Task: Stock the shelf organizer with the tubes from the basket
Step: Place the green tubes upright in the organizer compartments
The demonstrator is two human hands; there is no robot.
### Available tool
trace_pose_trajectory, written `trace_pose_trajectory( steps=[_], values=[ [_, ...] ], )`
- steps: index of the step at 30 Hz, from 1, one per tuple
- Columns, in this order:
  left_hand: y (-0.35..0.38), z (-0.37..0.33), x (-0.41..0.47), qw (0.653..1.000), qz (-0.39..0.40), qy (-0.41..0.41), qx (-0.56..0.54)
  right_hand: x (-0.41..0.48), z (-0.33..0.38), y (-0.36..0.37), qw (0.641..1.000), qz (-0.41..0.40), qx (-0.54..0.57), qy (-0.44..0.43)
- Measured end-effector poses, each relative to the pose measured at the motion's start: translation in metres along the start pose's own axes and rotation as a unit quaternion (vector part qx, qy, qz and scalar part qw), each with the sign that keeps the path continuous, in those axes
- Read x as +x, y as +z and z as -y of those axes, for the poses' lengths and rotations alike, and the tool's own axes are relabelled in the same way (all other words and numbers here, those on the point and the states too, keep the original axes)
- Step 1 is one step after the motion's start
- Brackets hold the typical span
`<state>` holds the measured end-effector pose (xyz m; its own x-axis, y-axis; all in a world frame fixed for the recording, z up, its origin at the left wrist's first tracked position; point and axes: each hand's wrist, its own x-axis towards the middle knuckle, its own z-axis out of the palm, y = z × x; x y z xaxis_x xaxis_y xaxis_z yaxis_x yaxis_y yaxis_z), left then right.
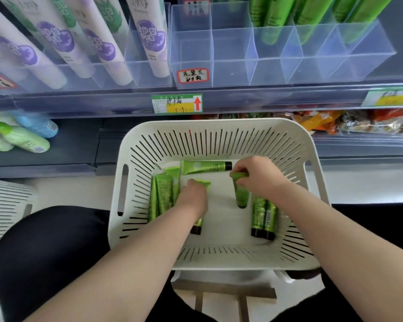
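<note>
My right hand [258, 178] pinches one green tube [241, 196] by its crimp; my left hand [191, 198] grips a second tube [197, 225]. I'd lift both clear of the basket [219, 123], then stand them in the shelf organizer [233, 66], in its empty left cells.

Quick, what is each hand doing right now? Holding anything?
Left hand: closed round a green tube in the white basket.
Right hand: pinching the flat end of a second green tube.

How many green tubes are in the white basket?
8 green tubes: three at left, one crosswise at the back, one in the left hand, one in the right hand, two at right. More may be hidden.
</note>
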<state>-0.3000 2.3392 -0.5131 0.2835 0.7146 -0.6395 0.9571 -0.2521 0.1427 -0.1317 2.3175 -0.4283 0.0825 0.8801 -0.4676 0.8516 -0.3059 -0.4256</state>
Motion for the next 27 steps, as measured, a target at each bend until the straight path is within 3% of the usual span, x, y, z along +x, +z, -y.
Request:
trace_pose_trajectory(
  steps=[4, 10, 13, 16, 21, 27],
  values=[
    [0.006, -0.006, 0.006, 0.999, -0.04, -0.003, 0.008, -0.007, -0.009, 0.006, 0.998, -0.056, -0.002, -0.007],
    [0.005, -0.009, 0.009, 0.991, -0.059, -0.067, -0.098, -0.012, -0.009, 0.014, 0.992, -0.09, -0.072, -0.06],
    [0.0, -0.009, 0.003, 0.995, -0.04, -0.045, -0.076, -0.013, -0.006, 0.014, 0.991, -0.083, -0.069, -0.074],
    [-0.01, -0.005, -0.009, 0.991, -0.073, -0.017, -0.112, -0.016, -0.004, 0.009, 0.992, -0.086, -0.062, -0.071],
    [-0.045, -0.008, -0.043, 0.949, -0.166, 0.073, -0.258, -0.029, 0.006, -0.013, 0.984, -0.144, -0.066, -0.086],
    [-0.105, -0.026, -0.079, 0.885, -0.281, 0.159, -0.336, -0.055, 0.028, -0.065, 0.957, -0.25, -0.088, -0.117]
  ],
)
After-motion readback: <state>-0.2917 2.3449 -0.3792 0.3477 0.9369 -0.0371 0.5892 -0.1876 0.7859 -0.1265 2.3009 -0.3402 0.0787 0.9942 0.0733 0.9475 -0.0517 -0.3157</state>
